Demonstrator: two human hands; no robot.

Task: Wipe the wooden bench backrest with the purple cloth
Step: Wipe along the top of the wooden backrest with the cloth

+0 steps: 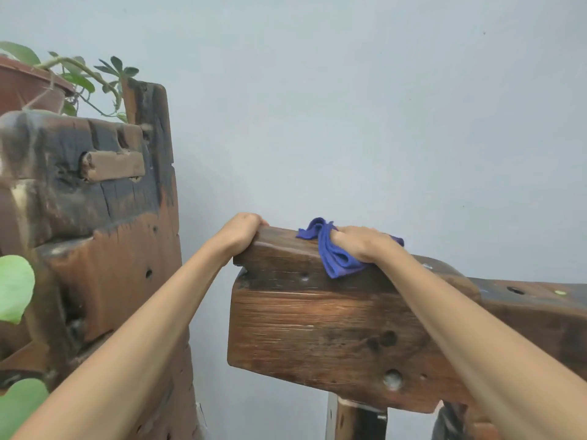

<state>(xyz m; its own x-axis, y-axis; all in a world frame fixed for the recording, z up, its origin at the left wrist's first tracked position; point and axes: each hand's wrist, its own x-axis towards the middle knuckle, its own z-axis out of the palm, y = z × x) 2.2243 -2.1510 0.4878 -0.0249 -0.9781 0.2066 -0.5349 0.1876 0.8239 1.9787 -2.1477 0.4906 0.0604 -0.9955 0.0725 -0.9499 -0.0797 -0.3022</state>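
Head cam: no readable writing or labels. Wooden backrest (317, 319) is dark brown, weathered, grain-streaked, with bored holes, standing against grey wall (349, 106). My left hand (239, 233) curls over its top left corner. My right hand (362, 244) clamps purple cloth (333, 258) bunched against the top edge, cloth draping down the front.

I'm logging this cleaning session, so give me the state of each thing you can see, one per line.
purple cloth: bunched, draped over the backrest's top edge, pressed under the right hand.
wooden bench backrest: upright, worn, with holes in its face.
left hand: fingers curled over the backrest's left end.
right hand: gripping the cloth on the top edge.
potted plant: standing on the wooden block at left, stems trailing.
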